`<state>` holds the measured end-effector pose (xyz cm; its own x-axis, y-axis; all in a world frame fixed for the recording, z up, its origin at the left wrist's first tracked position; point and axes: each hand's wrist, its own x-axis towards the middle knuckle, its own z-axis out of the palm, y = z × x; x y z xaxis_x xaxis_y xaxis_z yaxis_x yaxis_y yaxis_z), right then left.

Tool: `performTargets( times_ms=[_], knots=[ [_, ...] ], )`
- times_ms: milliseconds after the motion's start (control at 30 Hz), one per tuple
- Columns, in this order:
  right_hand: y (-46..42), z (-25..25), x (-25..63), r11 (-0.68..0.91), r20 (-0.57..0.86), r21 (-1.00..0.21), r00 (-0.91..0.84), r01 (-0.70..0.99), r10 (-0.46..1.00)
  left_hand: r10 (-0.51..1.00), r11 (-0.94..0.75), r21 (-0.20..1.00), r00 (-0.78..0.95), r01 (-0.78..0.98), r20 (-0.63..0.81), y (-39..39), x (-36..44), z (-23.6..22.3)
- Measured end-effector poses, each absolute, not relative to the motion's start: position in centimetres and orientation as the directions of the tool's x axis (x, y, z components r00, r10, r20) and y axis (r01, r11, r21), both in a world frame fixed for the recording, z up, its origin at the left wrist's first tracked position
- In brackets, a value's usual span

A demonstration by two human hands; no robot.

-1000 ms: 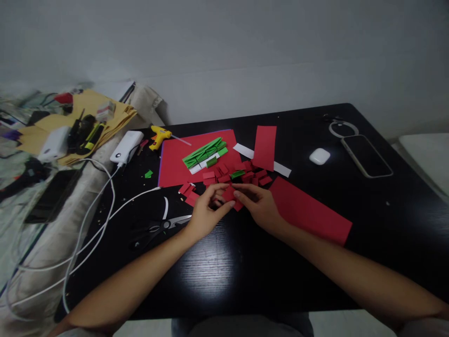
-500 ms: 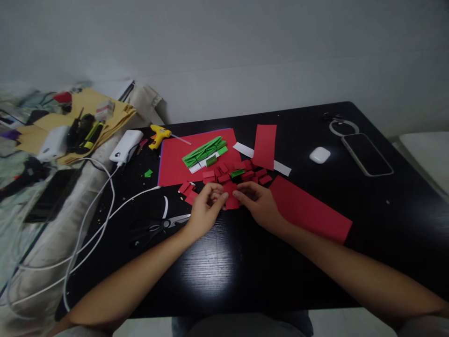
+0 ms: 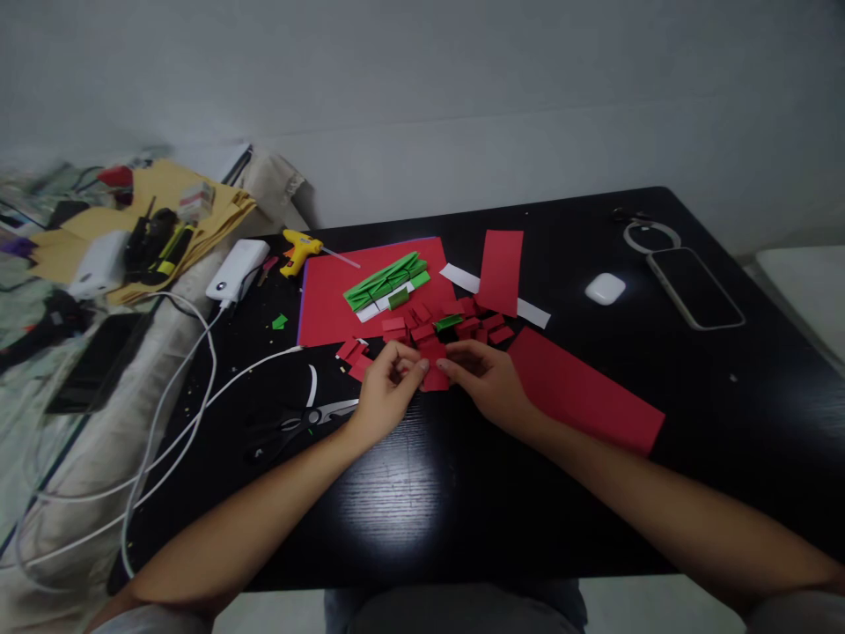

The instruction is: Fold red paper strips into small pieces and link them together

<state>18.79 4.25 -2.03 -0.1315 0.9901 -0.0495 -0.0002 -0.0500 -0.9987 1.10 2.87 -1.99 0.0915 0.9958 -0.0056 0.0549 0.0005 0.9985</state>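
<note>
A small piece of red paper (image 3: 434,368) is held up between my two hands, over the near side of the pile. My left hand (image 3: 391,387) pinches its left edge between thumb and fingers. On its right edge, the thumb and fingers of my right hand (image 3: 487,379) are closed. Just beyond lie several small folded red paper pieces (image 3: 468,326) with a folded green piece (image 3: 450,322) among them. Behind these, pleated green paper (image 3: 386,280) rests on a large red sheet (image 3: 323,308). Black-handled scissors (image 3: 313,416) lie left of my left hand.
A long red sheet (image 3: 587,387) lies beside my right forearm, with a smaller red rectangle (image 3: 500,273) behind. A yellow glue gun (image 3: 300,253), white power bank (image 3: 238,270) and white cables (image 3: 212,352) are at left. A white earbud case (image 3: 606,289) and phone (image 3: 695,289) are at right.
Both hands keep their pinch on the small red paper, which has barely moved. The whole view has shifted very slightly; nothing on the table has visibly changed place.
</note>
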Motion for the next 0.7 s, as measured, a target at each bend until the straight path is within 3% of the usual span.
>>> performTargets(
  times_ms=[700],
  knots=[
    [4.28,-1.9,18.63,-0.097,-0.096,-0.995,-0.103,-0.003,0.99,0.998,0.021,0.999,0.053,0.034,-0.023,2.94,1.18,-2.17]
  ],
)
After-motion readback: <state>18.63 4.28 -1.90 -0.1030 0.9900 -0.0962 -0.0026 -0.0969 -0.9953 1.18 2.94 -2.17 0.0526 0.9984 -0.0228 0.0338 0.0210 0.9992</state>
